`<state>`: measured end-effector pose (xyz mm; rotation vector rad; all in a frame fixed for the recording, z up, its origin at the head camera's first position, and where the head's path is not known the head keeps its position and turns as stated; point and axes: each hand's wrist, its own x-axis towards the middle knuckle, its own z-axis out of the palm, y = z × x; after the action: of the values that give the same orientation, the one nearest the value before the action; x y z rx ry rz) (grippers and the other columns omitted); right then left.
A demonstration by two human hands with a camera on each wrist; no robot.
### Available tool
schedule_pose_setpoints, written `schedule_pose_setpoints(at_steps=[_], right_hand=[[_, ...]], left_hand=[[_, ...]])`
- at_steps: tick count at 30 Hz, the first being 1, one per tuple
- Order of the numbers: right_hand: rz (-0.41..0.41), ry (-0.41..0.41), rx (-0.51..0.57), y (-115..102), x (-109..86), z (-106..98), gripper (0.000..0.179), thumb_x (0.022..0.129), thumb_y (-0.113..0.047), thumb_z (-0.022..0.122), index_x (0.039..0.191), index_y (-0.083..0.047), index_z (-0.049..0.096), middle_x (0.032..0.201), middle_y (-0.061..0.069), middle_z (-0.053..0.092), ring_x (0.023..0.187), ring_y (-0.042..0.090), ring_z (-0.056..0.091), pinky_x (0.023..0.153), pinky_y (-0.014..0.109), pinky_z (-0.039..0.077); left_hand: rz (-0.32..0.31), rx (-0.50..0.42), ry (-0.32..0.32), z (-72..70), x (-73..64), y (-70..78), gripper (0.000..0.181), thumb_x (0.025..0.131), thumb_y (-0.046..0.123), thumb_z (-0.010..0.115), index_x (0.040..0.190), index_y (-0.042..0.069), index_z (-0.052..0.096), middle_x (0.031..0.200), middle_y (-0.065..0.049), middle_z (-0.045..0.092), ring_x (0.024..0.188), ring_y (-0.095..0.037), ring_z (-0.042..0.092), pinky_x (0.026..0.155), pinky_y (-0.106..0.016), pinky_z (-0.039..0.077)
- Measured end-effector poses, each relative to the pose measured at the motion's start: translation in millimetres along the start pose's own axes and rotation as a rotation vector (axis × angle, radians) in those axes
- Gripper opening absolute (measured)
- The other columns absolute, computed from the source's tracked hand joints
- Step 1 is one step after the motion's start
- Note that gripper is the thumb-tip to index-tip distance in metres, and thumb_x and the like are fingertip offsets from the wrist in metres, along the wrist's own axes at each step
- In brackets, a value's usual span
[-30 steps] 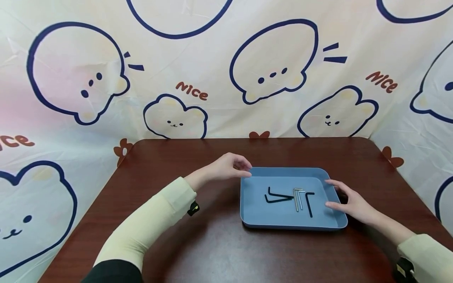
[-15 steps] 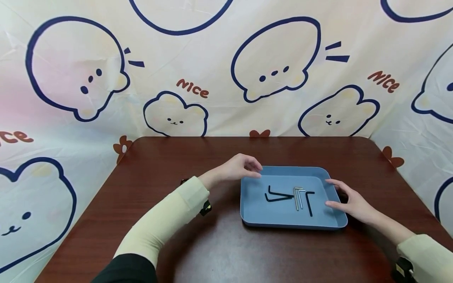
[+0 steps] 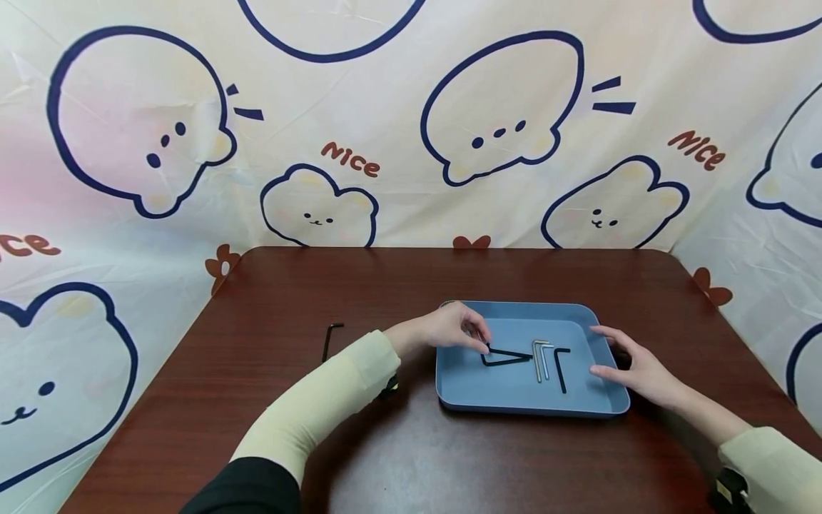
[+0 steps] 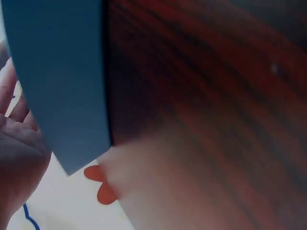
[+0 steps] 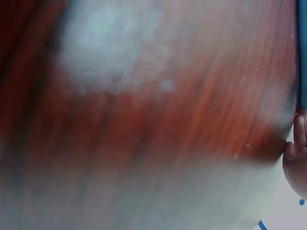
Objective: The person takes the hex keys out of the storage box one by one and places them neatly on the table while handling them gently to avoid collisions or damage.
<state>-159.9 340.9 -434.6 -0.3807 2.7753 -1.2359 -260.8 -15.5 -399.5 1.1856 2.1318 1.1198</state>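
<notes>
My left hand (image 3: pixel 456 327) reaches over the left rim of a blue tray (image 3: pixel 514 400). Its thumb and index fingertips are right at the short end of a black hex key (image 3: pixel 510 353) and hide that end; whether they pinch it, I cannot tell. Just below lies a second black hex key (image 3: pixel 506 363), its tip meeting the first one's. Two silver hex keys (image 3: pixel 538 364) and another black hex key (image 3: pixel 561 371) lie farther right in the tray. My right hand (image 3: pixel 642 368) rests at the tray's right rim, thumb and fingers spread apart.
Left of the tray, a lone black hex key (image 3: pixel 329 341) lies on the brown wooden table (image 3: pixel 289 285), partly behind my left sleeve. A curtain (image 3: pixel 398 214) printed with cartoon bears hangs behind the table. The left wrist view shows the tray's outer wall (image 4: pixel 72 96) close up.
My left hand has moved right and down, from the tray's left rim to the black hex keys. The key on the table has come into view behind my arm. The right hand stays put.
</notes>
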Motion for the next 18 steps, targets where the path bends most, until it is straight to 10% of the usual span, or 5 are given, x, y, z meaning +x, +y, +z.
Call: schedule_pose_setpoints(at_steps=[18], right_hand=[[0.003,0.002,-0.011,-0.8,-0.4,0.2,0.071,0.089,-0.017,0.07,0.147,-0.003,0.03,0.138,0.035,0.035,0.118,0.053,0.039,0.087,0.072,0.036]], left_hand=[[-0.028,0.1,-0.039,17.0,11.6,3.0,0.011,0.084,0.013,0.078,0.093,0.008,0.077,0.082,0.009,0.069,0.072,-0.004,0.061,0.066,-0.02,0.048]])
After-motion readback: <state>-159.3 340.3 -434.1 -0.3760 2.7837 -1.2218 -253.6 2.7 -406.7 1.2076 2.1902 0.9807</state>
